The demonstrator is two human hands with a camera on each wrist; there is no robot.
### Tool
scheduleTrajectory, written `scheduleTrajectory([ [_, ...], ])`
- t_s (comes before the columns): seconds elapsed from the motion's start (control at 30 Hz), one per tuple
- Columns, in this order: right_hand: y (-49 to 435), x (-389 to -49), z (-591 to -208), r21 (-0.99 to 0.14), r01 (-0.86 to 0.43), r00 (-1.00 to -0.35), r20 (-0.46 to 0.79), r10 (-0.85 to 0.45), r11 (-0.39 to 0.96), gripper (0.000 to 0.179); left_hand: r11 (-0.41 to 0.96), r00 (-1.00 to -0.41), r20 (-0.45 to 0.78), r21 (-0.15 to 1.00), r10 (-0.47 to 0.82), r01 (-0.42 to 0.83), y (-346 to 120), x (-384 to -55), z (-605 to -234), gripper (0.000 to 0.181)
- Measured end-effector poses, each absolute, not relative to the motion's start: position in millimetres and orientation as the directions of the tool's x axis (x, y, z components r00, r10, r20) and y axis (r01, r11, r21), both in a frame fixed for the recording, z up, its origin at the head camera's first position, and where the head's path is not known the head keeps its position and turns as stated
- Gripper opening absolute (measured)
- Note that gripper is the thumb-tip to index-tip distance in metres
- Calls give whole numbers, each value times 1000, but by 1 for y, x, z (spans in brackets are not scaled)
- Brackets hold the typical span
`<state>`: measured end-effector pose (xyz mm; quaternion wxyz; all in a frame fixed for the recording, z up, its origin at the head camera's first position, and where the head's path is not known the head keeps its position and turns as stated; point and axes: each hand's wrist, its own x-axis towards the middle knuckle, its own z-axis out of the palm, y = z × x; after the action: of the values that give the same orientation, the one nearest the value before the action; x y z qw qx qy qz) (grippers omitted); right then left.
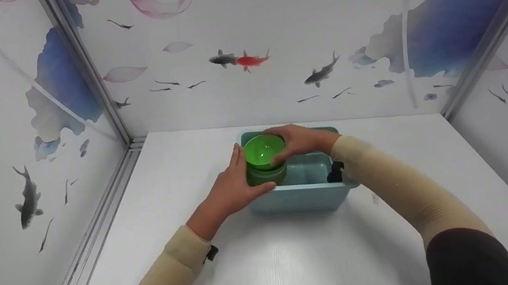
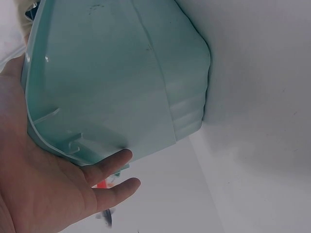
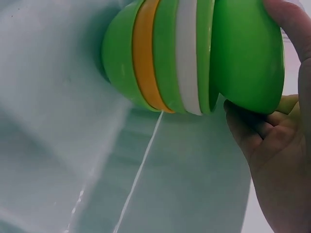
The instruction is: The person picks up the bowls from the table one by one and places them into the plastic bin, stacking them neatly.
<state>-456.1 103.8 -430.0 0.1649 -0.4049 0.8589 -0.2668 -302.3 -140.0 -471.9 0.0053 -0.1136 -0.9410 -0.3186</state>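
A light teal plastic basin (image 1: 299, 199) stands on the white table. Inside its left end is a stack of small bowls (image 3: 165, 53), banded green, orange and white from the side. My right hand (image 1: 299, 139) pinches the topmost green bowl (image 1: 265, 147) by its rim, thumb on one side and fingers on the other; in the right wrist view this bowl (image 3: 248, 53) tilts slightly off the stack. Around the basin's near left corner lies my left hand (image 1: 228, 191), thumb along the rim beside the lower bowls. Two of its fingers stretch out straight in the left wrist view.
White walls (image 1: 276, 87) painted with fish and petals enclose the table (image 1: 258, 266) at the back and both sides. Metal rails (image 1: 88, 75) line the corners. A dark wrist camera (image 1: 335, 172) on the right arm hangs over the basin's right end.
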Motion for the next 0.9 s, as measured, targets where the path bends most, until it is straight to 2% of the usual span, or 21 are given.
scheduleTrajectory([
  [0.47, 105, -457, -439, -609, -586, -587, -136, -798, 535, 109, 783, -977, 74, 587, 201, 205, -138, -303, -475, 145],
  [0.63, 107, -457, -442, -584, -601, -567, -170, -806, 545, 108, 780, -977, 67, 592, 201, 201, -138, -303, -475, 145],
  [0.9, 106, -456, -437, -588, -600, -563, -172, -808, 543, 110, 780, -976, 77, 591, 202, 207, -139, -304, -474, 145],
])
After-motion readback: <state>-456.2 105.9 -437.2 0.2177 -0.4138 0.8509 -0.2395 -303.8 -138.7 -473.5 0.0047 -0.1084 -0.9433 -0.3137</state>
